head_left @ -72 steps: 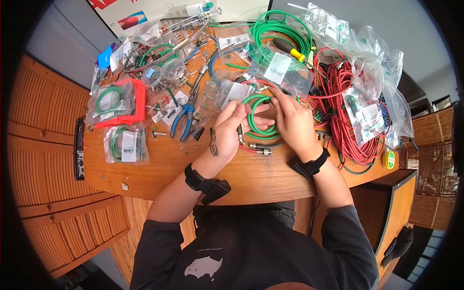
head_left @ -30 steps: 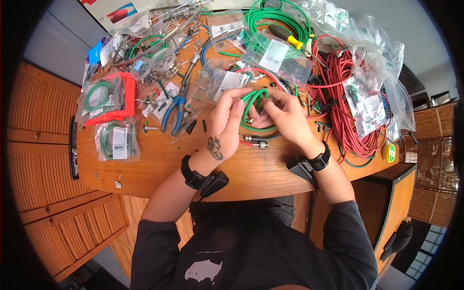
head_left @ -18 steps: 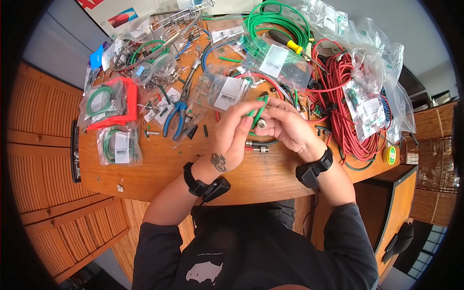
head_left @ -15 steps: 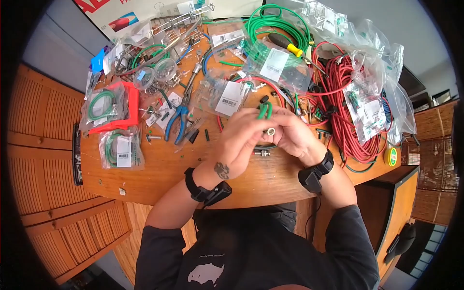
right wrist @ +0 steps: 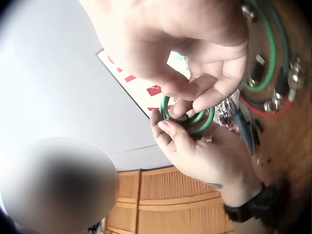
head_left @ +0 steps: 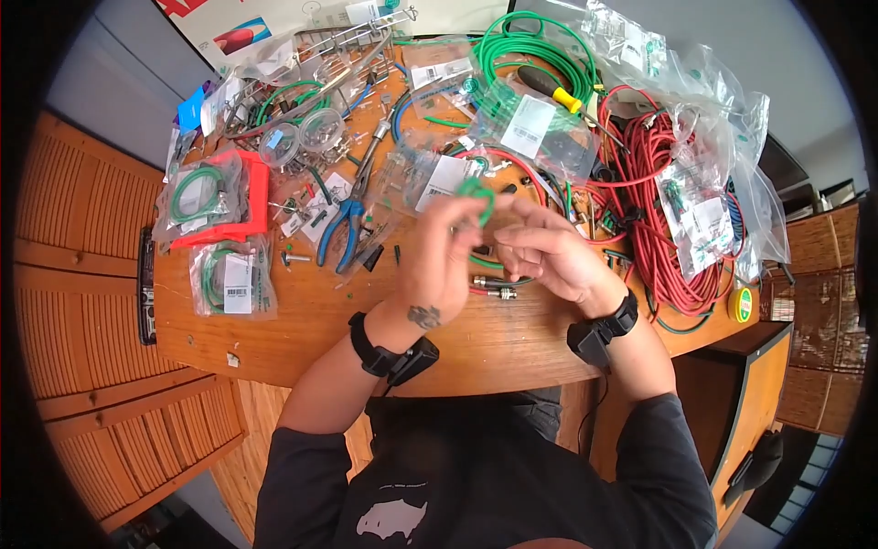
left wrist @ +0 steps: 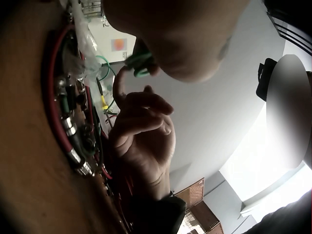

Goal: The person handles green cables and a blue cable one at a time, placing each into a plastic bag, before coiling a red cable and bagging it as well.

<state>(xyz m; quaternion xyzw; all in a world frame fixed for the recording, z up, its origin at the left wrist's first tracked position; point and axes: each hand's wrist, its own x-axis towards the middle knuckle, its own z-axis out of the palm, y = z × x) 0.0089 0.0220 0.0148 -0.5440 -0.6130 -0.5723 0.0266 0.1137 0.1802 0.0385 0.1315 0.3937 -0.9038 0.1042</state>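
Standing here watching this, and the green cable coil (head_left: 480, 194) is up in the air over the middle of the table (head_left: 494, 357), between the person's hands. Left hand (head_left: 439, 261) has it gripped, fingers and thumb curled round the loops. Right hand (head_left: 558, 261) is right beside it with its fingers bent, but honestly I can't tell if they're touching the coil or pinching anything. My worry is the left grip: it looks like the main thing holding those small loops together, and cable that tightly bent probably wants to spring open if those fingers relax. A loop popping out could also snag the metal connector (head_left: 501, 294) on the table below, or the red cable bundle (head_left: 645, 192) towards the right edge if it got swung that way. And if the coil slipped, it'd land among loose bits and plastic, with the blue-handled pliers (head_left: 340, 238) over on the left side, so small parts could get knocked about or mixed up.
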